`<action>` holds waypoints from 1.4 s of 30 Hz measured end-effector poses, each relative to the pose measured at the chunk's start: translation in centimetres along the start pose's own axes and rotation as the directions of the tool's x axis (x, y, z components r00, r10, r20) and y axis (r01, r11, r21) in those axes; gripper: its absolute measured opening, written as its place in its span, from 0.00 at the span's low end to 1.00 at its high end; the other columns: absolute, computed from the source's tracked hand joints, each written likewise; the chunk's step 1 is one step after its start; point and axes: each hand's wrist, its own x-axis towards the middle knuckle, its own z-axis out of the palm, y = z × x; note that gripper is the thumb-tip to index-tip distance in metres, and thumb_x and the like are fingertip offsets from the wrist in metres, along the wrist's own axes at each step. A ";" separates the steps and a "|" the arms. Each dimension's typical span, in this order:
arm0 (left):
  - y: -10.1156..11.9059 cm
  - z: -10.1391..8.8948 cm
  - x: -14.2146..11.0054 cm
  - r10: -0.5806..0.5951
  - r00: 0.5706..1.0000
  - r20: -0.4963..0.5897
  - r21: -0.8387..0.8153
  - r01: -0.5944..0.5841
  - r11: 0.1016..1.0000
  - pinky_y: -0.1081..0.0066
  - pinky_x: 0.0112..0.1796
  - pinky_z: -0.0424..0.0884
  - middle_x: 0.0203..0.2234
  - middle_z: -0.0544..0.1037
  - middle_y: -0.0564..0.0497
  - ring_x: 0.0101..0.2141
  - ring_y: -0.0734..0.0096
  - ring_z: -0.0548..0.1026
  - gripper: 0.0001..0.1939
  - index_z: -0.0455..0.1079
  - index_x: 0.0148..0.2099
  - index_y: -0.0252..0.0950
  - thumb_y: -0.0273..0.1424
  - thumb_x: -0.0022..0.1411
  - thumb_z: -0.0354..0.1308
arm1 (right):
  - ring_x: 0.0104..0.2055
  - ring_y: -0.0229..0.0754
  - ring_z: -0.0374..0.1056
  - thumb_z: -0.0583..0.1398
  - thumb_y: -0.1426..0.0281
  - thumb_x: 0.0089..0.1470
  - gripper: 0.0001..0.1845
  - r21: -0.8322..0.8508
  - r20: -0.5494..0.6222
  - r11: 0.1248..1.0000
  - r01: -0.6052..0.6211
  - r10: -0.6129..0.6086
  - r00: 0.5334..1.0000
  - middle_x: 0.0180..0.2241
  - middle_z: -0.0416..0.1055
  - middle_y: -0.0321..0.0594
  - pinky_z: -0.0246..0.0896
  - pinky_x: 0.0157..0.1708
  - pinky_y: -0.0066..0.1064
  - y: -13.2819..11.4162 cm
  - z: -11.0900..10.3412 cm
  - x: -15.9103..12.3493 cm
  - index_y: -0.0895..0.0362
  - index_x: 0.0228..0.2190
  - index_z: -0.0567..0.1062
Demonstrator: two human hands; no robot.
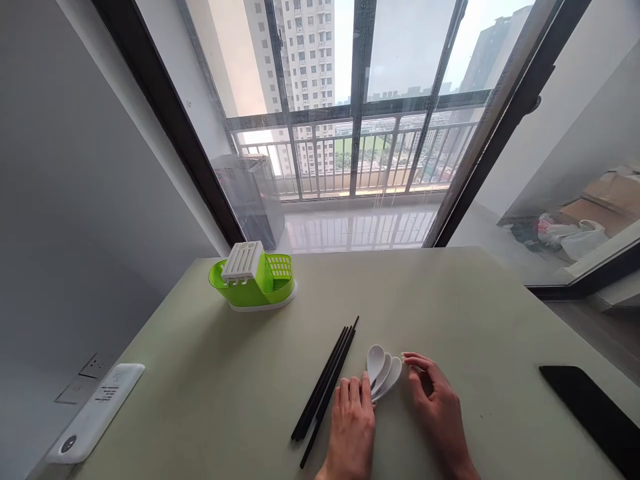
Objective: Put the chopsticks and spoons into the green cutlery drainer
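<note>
Three white soup spoons [384, 373] lie fanned together on the table, bowls pointing away from me. My left hand [353, 417] is closed over their handles, which are mostly hidden beneath its fingers. Just right of the spoon bowls is my right hand [436, 403], its fingers curved and a gap showing between thumb and forefinger. Nothing is visible in it, and it appears apart from the spoons. Several black chopsticks [327, 383] lie in a loose slanting bundle to the left of my left hand.
A green and white utensil caddy [260, 280] stands at the back left of the pale table [200, 400]. On the left edge lies a white power strip [97, 413]. A black flat object [593, 413] rests at the right. Beyond the table is a glass door [390, 167].
</note>
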 end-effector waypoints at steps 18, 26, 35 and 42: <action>-4.3 -8.0 1.0 -0.009 0.999 -0.032 -0.195 0.003 0.981 0.52 0.60 0.68 0.66 0.64 0.40 0.66 0.48 0.61 0.33 0.57 0.71 0.42 0.40 0.68 0.61 | 0.46 0.51 0.72 0.55 0.45 0.60 0.27 0.037 -0.126 0.980 -0.195 0.199 0.972 0.51 0.77 0.43 0.65 0.44 0.40 -0.9 -0.2 -0.3 0.51 0.48 0.75; -18.6 -13.5 8.8 -0.238 0.844 -0.481 -0.052 0.243 0.969 0.38 0.63 0.58 0.65 0.65 0.33 0.68 0.38 0.57 0.31 0.63 0.66 0.36 0.52 0.72 0.49 | 0.52 0.53 0.69 0.52 0.42 0.61 0.31 0.111 -0.165 0.972 -0.207 0.223 0.961 0.52 0.74 0.45 0.63 0.48 0.41 -1.1 -0.2 -0.3 0.53 0.50 0.74; -25.2 -15.1 11.7 -0.265 0.871 -0.414 -0.174 0.210 0.962 0.45 0.60 0.68 0.63 0.71 0.35 0.63 0.45 0.69 0.34 0.59 0.69 0.35 0.52 0.74 0.41 | 0.55 0.55 0.69 0.51 0.42 0.60 0.33 0.100 -0.140 0.975 -0.201 0.214 0.967 0.53 0.74 0.47 0.63 0.50 0.42 -0.4 0.1 0.0 0.54 0.50 0.74; -23.3 -14.0 12.3 -0.224 0.866 -0.448 -0.093 0.204 0.975 0.47 0.63 0.66 0.64 0.70 0.36 0.64 0.47 0.68 0.32 0.65 0.67 0.33 0.50 0.76 0.40 | 0.55 0.55 0.69 0.52 0.43 0.61 0.31 0.125 -0.137 0.975 -0.185 0.201 0.970 0.53 0.74 0.47 0.62 0.51 0.44 -0.4 0.2 0.1 0.54 0.49 0.73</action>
